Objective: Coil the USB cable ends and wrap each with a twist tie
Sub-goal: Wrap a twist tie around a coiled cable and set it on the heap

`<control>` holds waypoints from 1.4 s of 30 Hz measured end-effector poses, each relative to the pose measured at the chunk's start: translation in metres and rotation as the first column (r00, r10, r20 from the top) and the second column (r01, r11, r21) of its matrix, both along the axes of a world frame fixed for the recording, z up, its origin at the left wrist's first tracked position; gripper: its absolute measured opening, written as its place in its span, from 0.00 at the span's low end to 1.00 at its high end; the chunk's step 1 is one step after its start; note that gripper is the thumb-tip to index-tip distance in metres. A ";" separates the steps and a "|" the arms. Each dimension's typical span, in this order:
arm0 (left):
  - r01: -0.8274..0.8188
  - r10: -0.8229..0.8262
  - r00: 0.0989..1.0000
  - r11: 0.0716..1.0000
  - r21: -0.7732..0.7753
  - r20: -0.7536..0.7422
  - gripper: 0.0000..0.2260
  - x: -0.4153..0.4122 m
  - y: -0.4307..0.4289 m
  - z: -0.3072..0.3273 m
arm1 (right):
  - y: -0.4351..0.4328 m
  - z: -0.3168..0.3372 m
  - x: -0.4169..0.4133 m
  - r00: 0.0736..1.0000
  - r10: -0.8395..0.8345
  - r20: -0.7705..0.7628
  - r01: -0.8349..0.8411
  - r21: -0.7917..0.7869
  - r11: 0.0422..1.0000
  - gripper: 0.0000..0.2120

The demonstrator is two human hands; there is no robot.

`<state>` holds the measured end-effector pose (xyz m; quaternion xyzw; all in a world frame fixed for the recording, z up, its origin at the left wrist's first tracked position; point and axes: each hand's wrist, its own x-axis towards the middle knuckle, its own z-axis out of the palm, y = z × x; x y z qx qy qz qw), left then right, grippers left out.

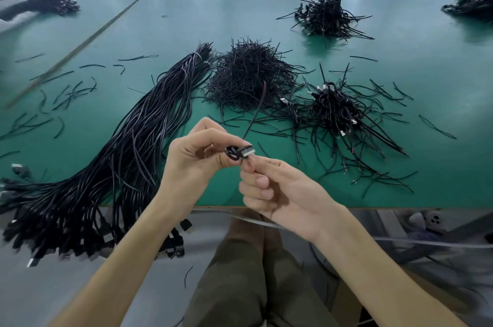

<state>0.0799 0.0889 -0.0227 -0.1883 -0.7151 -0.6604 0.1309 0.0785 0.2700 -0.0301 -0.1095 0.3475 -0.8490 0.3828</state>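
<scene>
Left hand: the left hand (192, 158) is raised over the bench's near edge, palm turned right, thumb and curled fingers gripping a coiled cable end (231, 153).
Right hand: the right hand (280, 193) sits just below and right of it, palm up, lower fingers folded in; thumb and forefinger pinch the coil's underside. Whether a tie lies between them cannot be told.
Cable: the small black loop is held in the air between both hands, its silver USB plug (248, 152) pointing right, touching the right fingertips.
Tail: the cable tail (256, 110) rises from the coil, slanting up and right.
Bench: the green bench (440, 73) carries everything else.
Left of hands: a bundle of straight cables (138, 139), its plugs hanging over the near edge.
Beyond hands: a heap of twist ties (248, 75).
Right: a heap of coiled cables (336, 110); a second heap (325, 17) farther back.
Far left: loose ties (69, 91) lie scattered.
</scene>
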 end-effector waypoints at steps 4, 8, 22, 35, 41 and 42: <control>0.103 -0.103 0.993 0.995 0.010 0.050 0.12 -0.002 -0.006 0.000 | 0.002 0.006 -0.002 0.987 -0.053 -0.152 0.074 0.137 0.988 0.11; 0.247 -0.286 0.931 0.952 0.183 0.229 0.14 -0.002 -0.014 0.000 | 0.004 0.015 -0.003 0.913 -0.129 -0.387 0.272 0.342 0.900 0.14; 0.135 -0.206 0.893 0.970 0.200 0.400 0.19 -0.009 -0.011 -0.009 | 0.001 -0.001 -0.007 0.764 -0.072 -0.641 0.488 0.502 0.714 0.14; 0.071 -0.056 0.982 0.995 -0.074 0.182 0.16 0.001 -0.004 -0.002 | 0.002 -0.009 -0.005 0.905 -0.096 -0.414 0.297 0.454 0.840 0.14; -0.115 -0.002 0.940 0.939 -0.324 -0.341 0.10 0.007 0.002 -0.005 | 0.004 -0.016 -0.007 0.999 0.013 0.043 -0.018 0.118 0.993 0.10; -0.103 -0.032 0.929 0.935 -0.339 -0.369 0.09 0.008 0.003 -0.006 | 0.006 -0.017 -0.006 0.999 0.033 0.036 -0.037 0.108 0.993 0.10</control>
